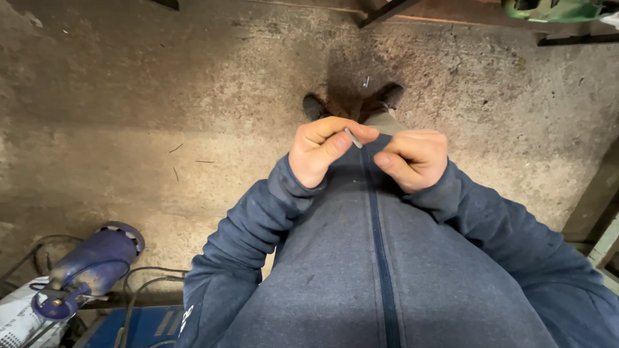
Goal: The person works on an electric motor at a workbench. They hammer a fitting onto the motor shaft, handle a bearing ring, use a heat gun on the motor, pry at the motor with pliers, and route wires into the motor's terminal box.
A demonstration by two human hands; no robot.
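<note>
Head view, looking straight down the person's front. Landmark: the zip (377, 238) of the blue-grey jacket (361, 270), running up the middle of the frame.

Left hand (320, 149) — just left of the zip's upper end, fingers curled, thumb and forefinger pinching one end of a thin, pale metal piece (353, 138). The piece is small and slanted; what kind of thing it is cannot be told.

Right hand (414, 158) — just right of the zip's upper end, fingers folded into a loose fist, thumb laid across them. It lies close beside the metal piece; whether it touches or grips the piece cannot be told.

Both hands sit near each other, held above the concrete floor (161, 103). Beyond the zip's top end, two dark shoes (351, 103) stand on the floor, partly hidden by the hands.

Far left of the zip, at the lower corner: a blue gas cylinder (90, 267) lying tilted, with dark cables (138, 283) looped beside it.
</note>
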